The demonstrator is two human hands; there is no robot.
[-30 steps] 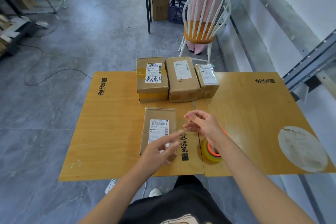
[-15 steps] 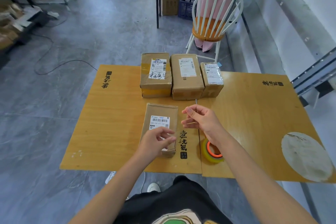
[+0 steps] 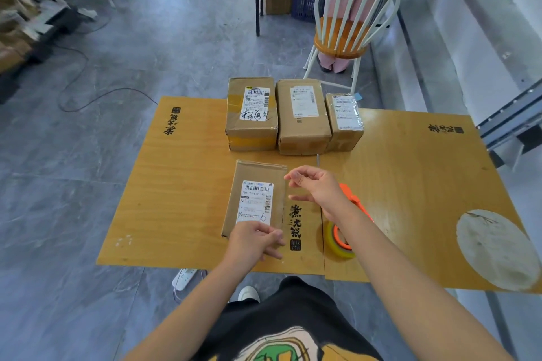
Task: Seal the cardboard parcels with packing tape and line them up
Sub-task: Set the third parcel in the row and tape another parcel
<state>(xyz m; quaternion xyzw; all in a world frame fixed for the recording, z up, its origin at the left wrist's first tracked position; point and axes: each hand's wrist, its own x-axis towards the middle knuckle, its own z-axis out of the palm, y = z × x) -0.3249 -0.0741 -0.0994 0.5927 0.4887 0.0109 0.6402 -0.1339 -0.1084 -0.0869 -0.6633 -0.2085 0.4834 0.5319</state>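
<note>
Flat parcel [image 3: 254, 196] lay on the table [image 3: 176, 199] right in front of the person, label up, long axis running near-to-far, i.e. away from the body. Left hand [image 3: 255, 243] sat over its near edge by the near-right corner, thumb + forefinger pinched tog. Right hand [image 3: 318, 189] hovered just off the parcel's far-right side, above the tabletop, thumb + fingertips also pinched, other fingers loosely curled. A faint clear tape strip [image 3: 285, 205] seemed to stretch btwn the two pinches, approx along the parcel's right long edge; too see-through to be sure of its ends

Key relation: strip ran parallel to the parcel's long axis but sat at its right edge, not over the top face. My read is the next move needs both hands to carry it leftward + down, kept taut. Left hand was the nearer one, touching or almost touching the parcel (can't tell which); right hand was apart from it. Risk: strip going slack, folding on itself or landing skewed over the label

Tape roll [image 3: 340, 240] w/ orange cutter [image 3: 356, 204] lay under the right forearm, just right of the parcel. Three boxes stood side by side at the far edge, touching: left box [image 3: 251, 114], middle box [image 3: 302, 119], small box [image 3: 344, 120]. Lining-up looked partly done; the flat one wasn't yet in the row
</note>
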